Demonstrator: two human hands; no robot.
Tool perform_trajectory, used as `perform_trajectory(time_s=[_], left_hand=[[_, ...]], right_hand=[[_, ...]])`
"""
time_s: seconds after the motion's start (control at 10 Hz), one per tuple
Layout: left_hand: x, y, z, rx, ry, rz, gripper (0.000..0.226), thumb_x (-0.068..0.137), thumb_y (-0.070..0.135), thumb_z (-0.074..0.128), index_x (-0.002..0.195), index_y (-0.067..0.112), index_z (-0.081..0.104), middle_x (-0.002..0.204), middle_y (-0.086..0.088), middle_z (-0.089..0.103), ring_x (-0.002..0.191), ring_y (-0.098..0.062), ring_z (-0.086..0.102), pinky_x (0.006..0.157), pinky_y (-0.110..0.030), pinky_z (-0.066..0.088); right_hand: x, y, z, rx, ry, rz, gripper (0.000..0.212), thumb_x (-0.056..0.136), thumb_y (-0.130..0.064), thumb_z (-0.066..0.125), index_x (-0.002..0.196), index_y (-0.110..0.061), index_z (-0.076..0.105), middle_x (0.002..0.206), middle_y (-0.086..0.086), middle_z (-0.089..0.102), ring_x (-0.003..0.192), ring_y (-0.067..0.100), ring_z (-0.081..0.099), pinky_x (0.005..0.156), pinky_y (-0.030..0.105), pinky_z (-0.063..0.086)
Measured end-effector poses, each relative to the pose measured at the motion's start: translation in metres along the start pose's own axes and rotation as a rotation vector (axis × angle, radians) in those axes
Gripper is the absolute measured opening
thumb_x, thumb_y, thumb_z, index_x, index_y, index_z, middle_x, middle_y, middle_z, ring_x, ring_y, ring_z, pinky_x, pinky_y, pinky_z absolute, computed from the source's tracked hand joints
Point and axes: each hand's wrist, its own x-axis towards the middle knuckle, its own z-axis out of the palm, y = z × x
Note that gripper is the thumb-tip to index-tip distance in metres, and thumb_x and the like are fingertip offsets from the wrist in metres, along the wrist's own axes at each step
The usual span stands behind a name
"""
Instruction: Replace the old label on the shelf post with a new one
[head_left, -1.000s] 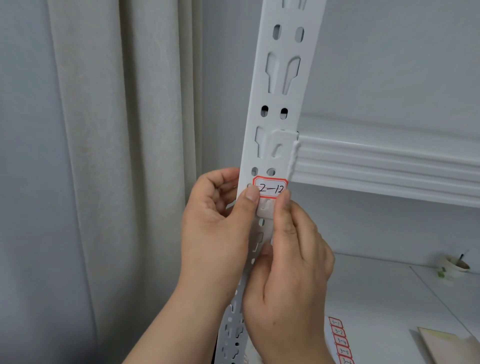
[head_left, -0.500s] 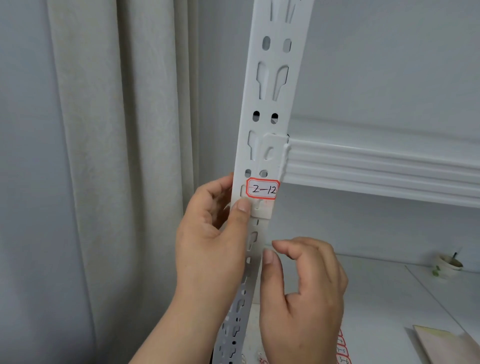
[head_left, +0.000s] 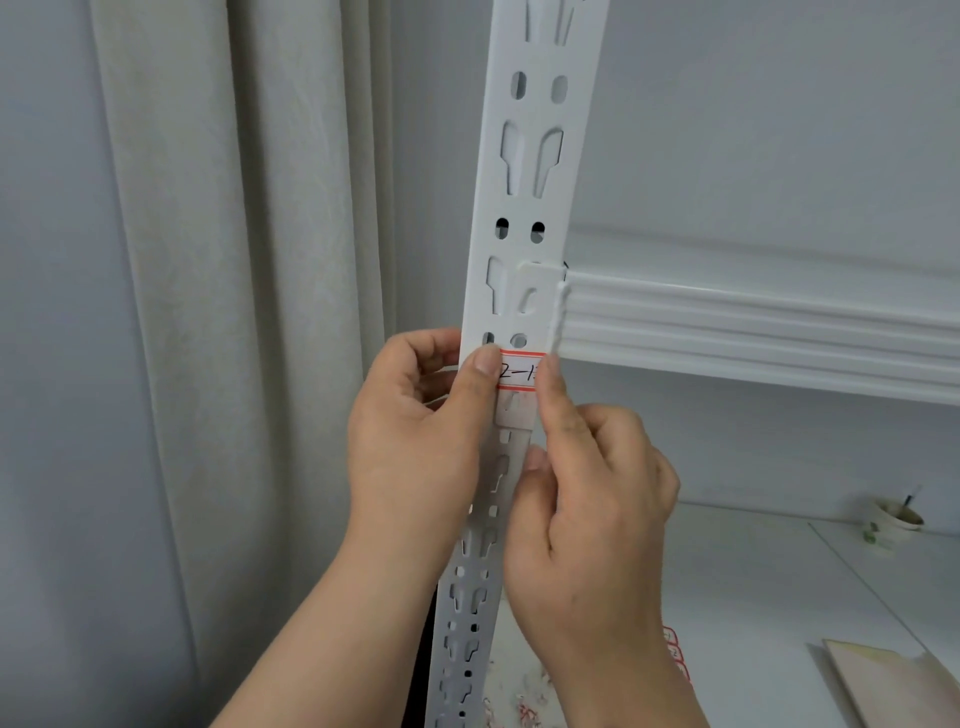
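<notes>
At the centre of the frame a red-bordered label (head_left: 519, 370) sits on the white shelf post (head_left: 524, 208), just below the joint where the shelf beam (head_left: 753, 332) meets it. The left hand (head_left: 421, 447) curls around the post's left edge, thumb pressing the label's left end. The right hand (head_left: 587, 499) has its forefinger straight on the label's right end — the other fingers curled, thumb touching the post lower down. More red-edged labels (head_left: 675, 654) lie lower right, and a paper cup (head_left: 893, 519) stands at far right.
</notes>
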Motion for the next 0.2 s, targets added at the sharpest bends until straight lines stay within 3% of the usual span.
perform_trajectory(time_s=[0.1, 0.2], left_hand=[[-0.0007, -0.0055, -0.0042, -0.007, -0.007, 0.000, 0.013, 0.089, 0.021, 0.069, 0.101, 0.024, 0.066, 0.097, 0.006, 0.075, 0.091, -0.006, 0.071, 0.075, -0.016, 0.053], [-0.0041, -0.0049, -0.0096, 0.070, 0.069, 0.029, 0.017, 0.090, 0.021, 0.067, 0.103, 0.031, 0.064, 0.106, 0.009, 0.072, 0.101, -0.003, 0.067, 0.090, -0.025, 0.050]], right_hand=[[-0.0090, 0.0013, -0.0023, 0.069, 0.076, 0.003, 0.049, 0.082, -0.016, 0.046, 0.130, -0.019, 0.059, 0.093, -0.012, 0.041, 0.092, -0.003, 0.042, 0.089, 0.038, 0.037], [-0.0126, -0.0022, -0.0085, 0.093, 0.129, 0.002, 0.027, 0.084, -0.021, 0.052, 0.108, -0.021, 0.065, 0.092, -0.011, 0.050, 0.092, -0.004, 0.047, 0.085, 0.046, 0.043]])
